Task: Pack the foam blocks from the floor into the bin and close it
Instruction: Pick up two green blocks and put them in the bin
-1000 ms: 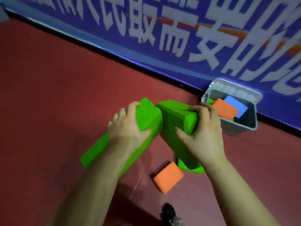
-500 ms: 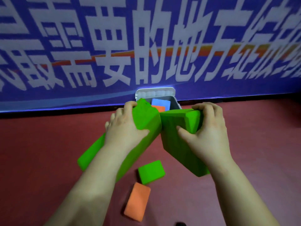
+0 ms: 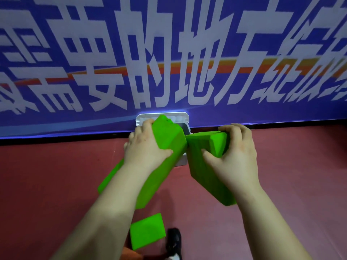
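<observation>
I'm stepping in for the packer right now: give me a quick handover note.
Left hand: gripping a long green block.
Right hand: gripping a second long green block.
Both blocks are in the air in front of the bin, which is open by the wall.
Done: nothing confirmable; the bin's contents are hidden.
Left: drop both in, pick up the small green block and the orange one near the feet, then close the lid.
</observation>
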Available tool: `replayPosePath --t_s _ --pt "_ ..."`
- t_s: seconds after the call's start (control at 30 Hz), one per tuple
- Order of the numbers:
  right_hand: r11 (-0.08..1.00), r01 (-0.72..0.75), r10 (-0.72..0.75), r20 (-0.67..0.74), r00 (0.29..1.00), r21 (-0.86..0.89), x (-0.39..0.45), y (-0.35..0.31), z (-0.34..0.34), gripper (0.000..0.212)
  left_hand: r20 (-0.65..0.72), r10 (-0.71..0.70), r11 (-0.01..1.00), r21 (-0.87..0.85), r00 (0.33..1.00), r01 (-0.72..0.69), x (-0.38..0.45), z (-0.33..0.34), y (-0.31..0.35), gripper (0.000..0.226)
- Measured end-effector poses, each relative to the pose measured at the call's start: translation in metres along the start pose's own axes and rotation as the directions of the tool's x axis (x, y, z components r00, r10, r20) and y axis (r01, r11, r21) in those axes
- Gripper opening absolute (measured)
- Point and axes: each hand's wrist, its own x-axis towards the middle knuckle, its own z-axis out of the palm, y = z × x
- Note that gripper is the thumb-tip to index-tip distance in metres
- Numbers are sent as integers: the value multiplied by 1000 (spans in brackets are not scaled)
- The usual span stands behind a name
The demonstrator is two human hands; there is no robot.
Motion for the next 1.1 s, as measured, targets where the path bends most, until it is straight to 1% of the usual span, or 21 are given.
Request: replayPosePath --t_s 0.17,0.3,0.43,0.5,0.67,0.77,0.93,1.1 --pt "999 22 -20 40 999 -37 108 34 48 60 4 -9 1000 26 1000 9 118 32 26 92" --pt "998 32 -28 66 997 -53 196 48 78 58 25 -43 999 28 999 42 208 42 48 92" --pt "998 46 -42 90 995 -48 272 65 113 59 17 -73 995 62 997 72 284 53 62 92" --pt "997 61 -54 126 991 -46 308 73 136 60 14 -96 992 78 995 95 321 61 65 93" --pt "997 78 -68 270 961 -27 390 98 205 59 13 -210 973 99 978 207 407 93 56 91" --pt "996 75 -52 343 938 -55 420 112 240 60 18 -257 964 70 966 256 443 114 42 90" --pt "989 61 8 457 889 -137 454 141 305 61 89 -373 927 70 924 368 502 159 8 92" --pt "974 15 103 501 859 -227 461 175 394 62 158 -378 926 90 912 367 556 224 -35 90"
